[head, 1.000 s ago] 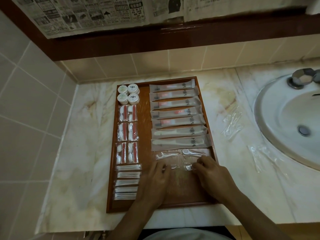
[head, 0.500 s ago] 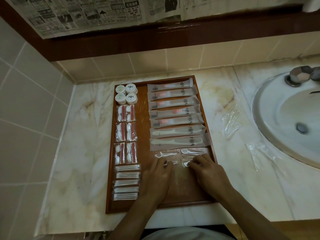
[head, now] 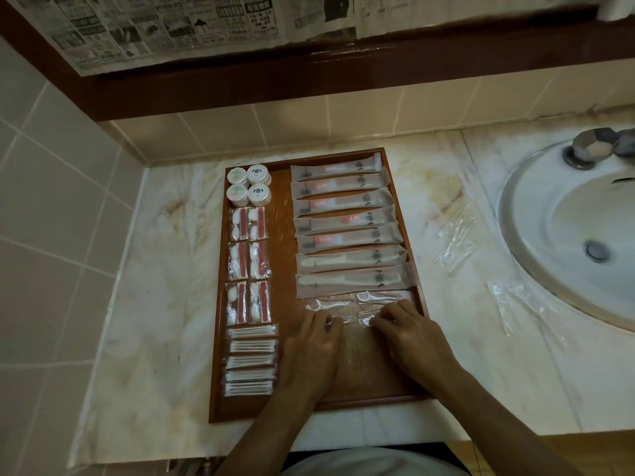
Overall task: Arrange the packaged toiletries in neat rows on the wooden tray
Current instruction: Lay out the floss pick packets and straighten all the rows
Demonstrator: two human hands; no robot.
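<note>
Item: wooden tray [head: 405, 207] on the marble counter [head: 154, 304], long side running away from us, against the tiled back wall.

Left column, far to near: we count four round white tubs [head: 248, 185] in a two-by-two block; six clear packets with red strips and white pads [head: 248, 266] in three pairs; five cotton swab packs [head: 252, 359] stacked in a single file.

Right column: we count five frosted sachets with pink contents [head: 342, 204] and two frosted sachets holding pale toothbrushes [head: 350, 269], all lying crosswise and slightly overlapped.

Below those: clear floss pick packets [head: 343, 309], two in a far pair, more under our fingers.

Left hand [head: 311, 352]: palm down on the tray, fingertips resting on a floss pick packet; whether they pinch it we cannot tell.

Right hand [head: 410, 340]: fingers bent, tips touching a neighbouring packet near the tray's right rim; pressing or pinching, we cannot tell.

Off the tray: two loose clear plastic wrappers [head: 458, 240] on the counter beside the white sink [head: 549, 207], tap [head: 592, 149] at its far edge; newspaper [head: 171, 25] taped above the dark wooden ledge
</note>
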